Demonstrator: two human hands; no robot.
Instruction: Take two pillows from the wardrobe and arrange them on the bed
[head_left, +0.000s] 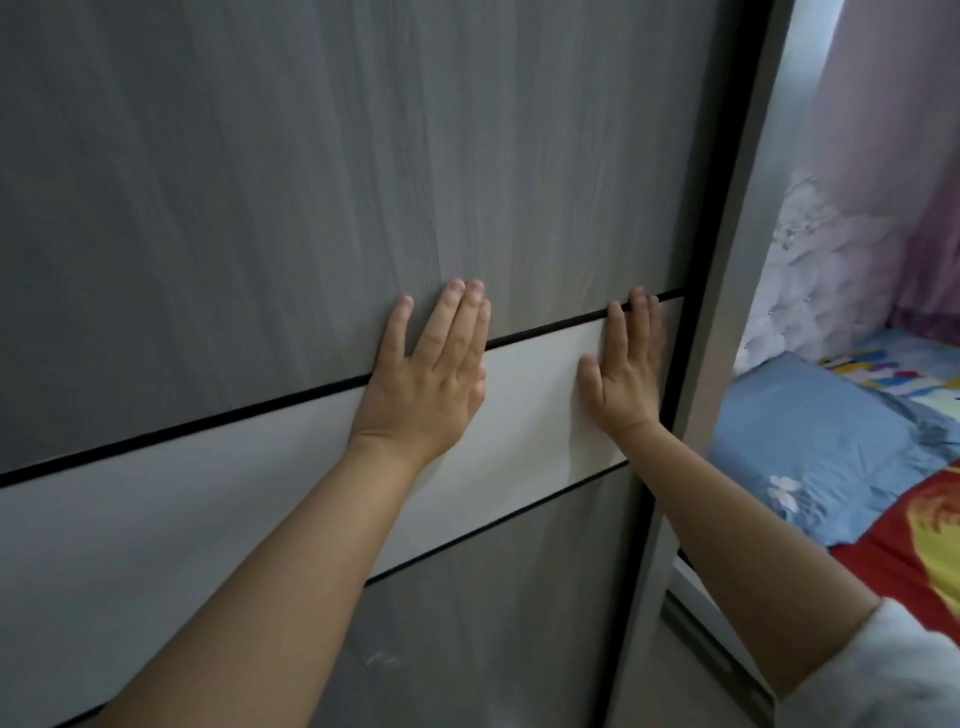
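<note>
A grey wood-grain wardrobe sliding door (260, 182) with a white band across its middle fills most of the view and stands closed. My left hand (426, 374) lies flat on the door, fingers spread, across the band's upper black line. My right hand (626, 364) presses flat on the white band close to the door's right edge. Neither hand holds anything. To the right lies the bed (893, 551) with a blue pillow (810, 441) on it. The wardrobe's inside is hidden.
The wardrobe's grey side frame (727, 312) runs down between door and bed. A pale padded headboard (810, 270) and pink curtain (898, 156) stand behind the bed. The bed carries a red and yellow patterned cover.
</note>
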